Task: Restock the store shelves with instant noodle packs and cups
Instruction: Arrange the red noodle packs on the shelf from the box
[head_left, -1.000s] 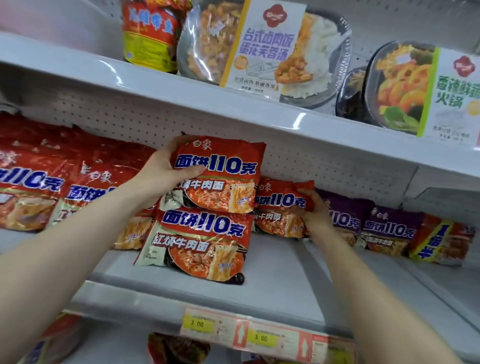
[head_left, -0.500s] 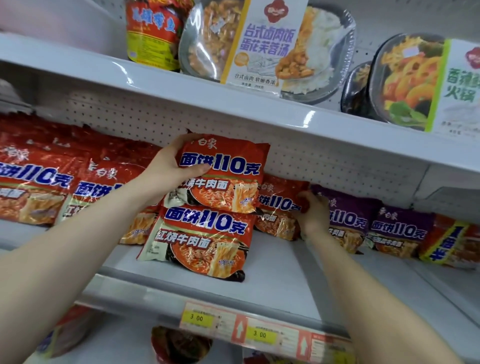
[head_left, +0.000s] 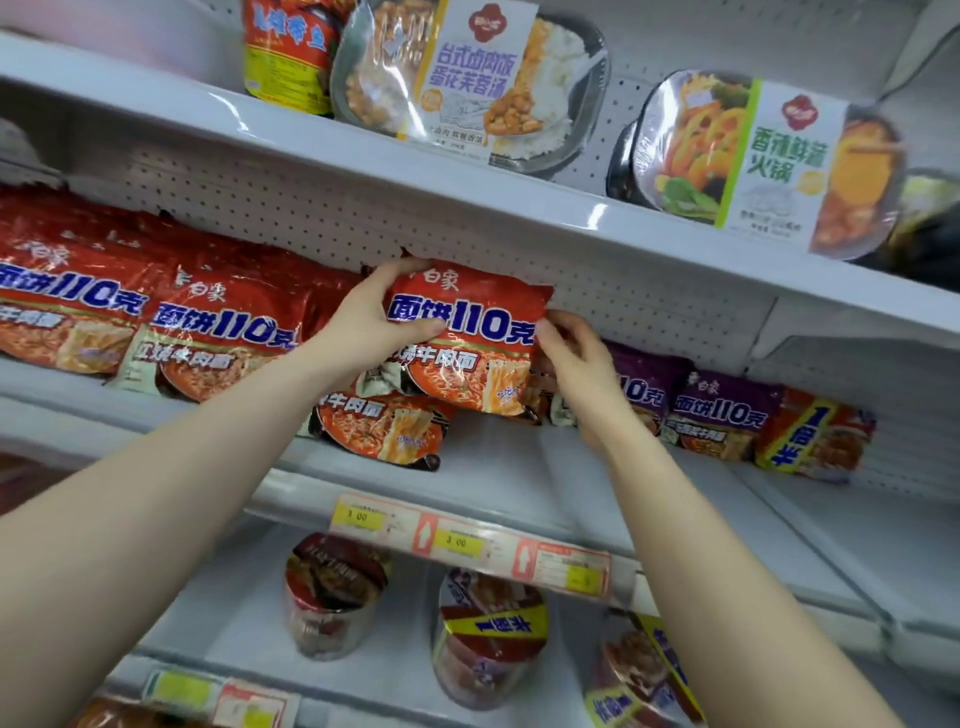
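On the middle shelf (head_left: 498, 478), my left hand (head_left: 371, 322) grips the left edge of a red instant noodle pack (head_left: 472, 338), thumb across its front. My right hand (head_left: 576, 358) pinches the same pack's right edge with curled fingers. The pack stands tilted on top of a second red noodle pack (head_left: 384, 431) lying on the shelf. Behind my right hand another red pack is mostly hidden.
Several red noodle packs (head_left: 218, 332) fill the shelf to the left; purple packs (head_left: 722, 415) and an orange pack (head_left: 813, 436) sit to the right. Boxed meals (head_left: 467, 88) stand on the shelf above. Noodle cups (head_left: 332, 592) stand below, behind price tags (head_left: 467, 540).
My right hand left the red pack behind and came to the right edge of the top pack. The view shifted, so the shelf below shows.
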